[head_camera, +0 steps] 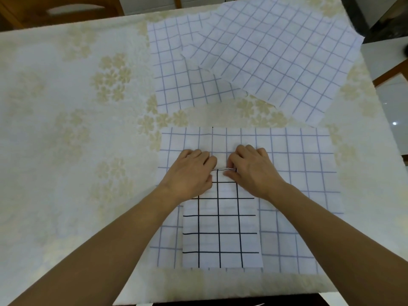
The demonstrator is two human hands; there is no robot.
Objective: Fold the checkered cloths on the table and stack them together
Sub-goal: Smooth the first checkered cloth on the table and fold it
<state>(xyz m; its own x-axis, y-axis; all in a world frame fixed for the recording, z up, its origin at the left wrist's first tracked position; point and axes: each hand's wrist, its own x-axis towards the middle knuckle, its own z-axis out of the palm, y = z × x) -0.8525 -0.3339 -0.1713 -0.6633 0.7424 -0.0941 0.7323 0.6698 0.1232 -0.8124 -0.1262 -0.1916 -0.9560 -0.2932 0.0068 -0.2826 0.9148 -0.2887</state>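
Both the left hand (191, 171) and right hand (251, 167) pinched the folded cloth's (221, 230) far edge, on a floral-clothed table (66, 107) flanked by wooden chairs (28, 12).

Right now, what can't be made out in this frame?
- Head view: the folded dark-lined cloth's far edge, hidden under the left hand and right hand.
- Its layer count, not shown from above.
- Overlapped part of the far left cloth, hidden under the angled cloth.

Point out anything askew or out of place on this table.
The far right cloth lies rotated, overlapping the cloth beside it, one corner past the table edge. The folded dark-lined cloth sits squarely on the near cloth.
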